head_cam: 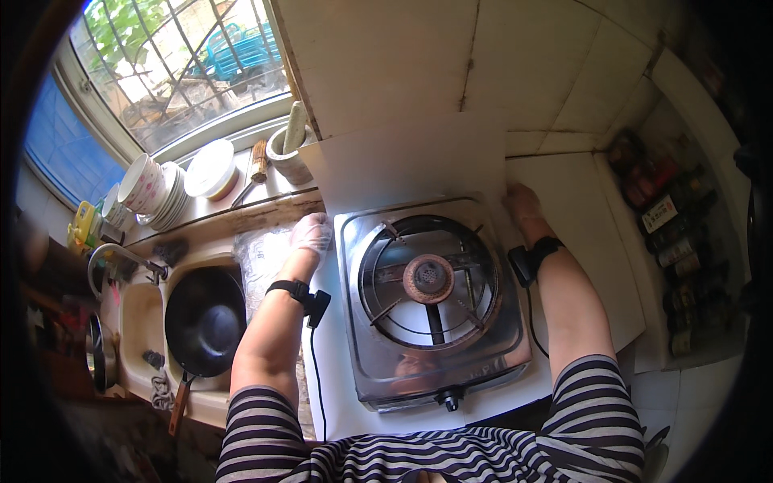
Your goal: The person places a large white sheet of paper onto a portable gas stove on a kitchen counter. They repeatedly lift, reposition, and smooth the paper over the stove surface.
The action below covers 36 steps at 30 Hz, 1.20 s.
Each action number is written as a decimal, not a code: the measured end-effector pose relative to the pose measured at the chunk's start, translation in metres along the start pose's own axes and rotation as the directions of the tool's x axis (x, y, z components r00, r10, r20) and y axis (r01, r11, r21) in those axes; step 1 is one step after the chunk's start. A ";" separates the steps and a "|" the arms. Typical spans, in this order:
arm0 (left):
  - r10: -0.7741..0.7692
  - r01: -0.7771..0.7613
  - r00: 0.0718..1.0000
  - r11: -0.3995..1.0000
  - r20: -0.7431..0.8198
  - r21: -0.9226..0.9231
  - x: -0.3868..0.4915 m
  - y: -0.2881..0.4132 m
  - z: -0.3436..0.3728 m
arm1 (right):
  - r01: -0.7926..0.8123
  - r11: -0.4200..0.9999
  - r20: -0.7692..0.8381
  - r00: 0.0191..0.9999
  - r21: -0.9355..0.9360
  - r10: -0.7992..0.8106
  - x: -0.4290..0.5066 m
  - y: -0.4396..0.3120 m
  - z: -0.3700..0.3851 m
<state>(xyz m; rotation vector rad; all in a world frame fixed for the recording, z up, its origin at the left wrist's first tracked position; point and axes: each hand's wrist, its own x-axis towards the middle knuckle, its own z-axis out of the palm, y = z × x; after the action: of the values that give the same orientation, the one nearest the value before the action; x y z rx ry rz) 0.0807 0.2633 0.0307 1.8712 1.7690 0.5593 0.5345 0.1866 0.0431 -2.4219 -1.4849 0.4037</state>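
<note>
A single-burner gas stove point(435, 296) of shiny metal, with a round black pan support point(369, 290), stands before me on a white sheet point(338, 392). More white sheet point(416, 157) rises behind it against the wall. My left hand point(311, 232), in a clear plastic glove, is by the stove's back left corner, at the sheet's edge. My right hand point(520, 202) is beyond the back right corner, blurred, close to the raised sheet's right edge. Whether either hand grips the sheet cannot be told. A black control knob point(449, 400) sits on the stove's front.
On the left, a black wok point(207, 320) rests in a double sink point(140, 326) with a curved faucet point(121, 250). Stacked bowls and plates point(166, 196), a lidded container point(210, 169) and a stone mortar point(290, 157) line the windowsill. Bottles point(676, 253) crowd a right-hand shelf.
</note>
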 end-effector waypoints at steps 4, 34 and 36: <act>-0.013 0.008 0.998 0.997 0.062 0.073 0.007 -0.002 0.003 | 0.031 0.999 -0.010 0.999 -0.011 -0.031 -0.002 0.002 0.001; 0.121 -0.119 0.993 0.944 -0.011 -0.307 0.041 -0.061 0.045 | -0.001 0.985 0.100 0.995 -0.174 0.019 0.029 0.030 0.026; 0.110 -0.097 0.994 0.909 0.007 -0.405 0.046 -0.066 0.048 | -0.028 0.976 0.130 0.990 -0.215 0.058 0.029 0.025 0.025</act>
<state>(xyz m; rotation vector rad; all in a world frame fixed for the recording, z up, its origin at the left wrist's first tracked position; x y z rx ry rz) 0.0609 0.3072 -0.0499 1.6742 1.4068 0.8606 0.5583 0.2039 0.0081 -2.6439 -1.6087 0.4480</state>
